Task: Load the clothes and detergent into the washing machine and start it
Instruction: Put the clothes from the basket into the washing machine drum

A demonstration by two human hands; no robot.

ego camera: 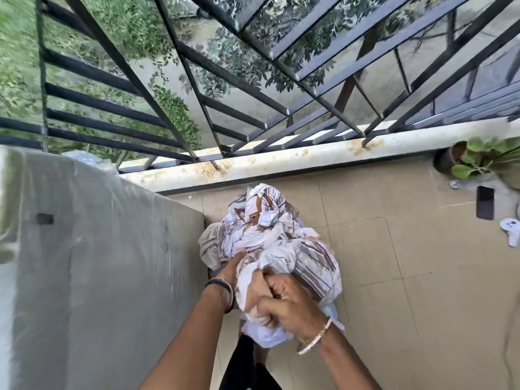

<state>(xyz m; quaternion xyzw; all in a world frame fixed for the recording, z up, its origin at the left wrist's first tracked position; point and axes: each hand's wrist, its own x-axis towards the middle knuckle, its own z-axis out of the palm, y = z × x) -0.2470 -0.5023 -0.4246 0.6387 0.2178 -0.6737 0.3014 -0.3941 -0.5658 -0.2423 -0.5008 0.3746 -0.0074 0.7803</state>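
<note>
A bundle of white cloth with brown stripes [270,237] hangs above the tiled balcony floor, held in both my hands. My left hand [230,267] is dug into the bundle's left side, its fingers hidden in the folds. My right hand [284,301] grips a fistful of the cloth at the bundle's near end. To the left stands the washing machine [92,263], a large grey box under a clear plastic cover; its lid and controls are not visible. No detergent is in view.
A low parapet ledge [281,161] with a black metal grille [197,88] closes the balcony ahead. At the right are a potted plant [475,159], a dark phone-like object [485,202] and a small white object [510,230]. Beige floor tiles [394,263] spread to the right.
</note>
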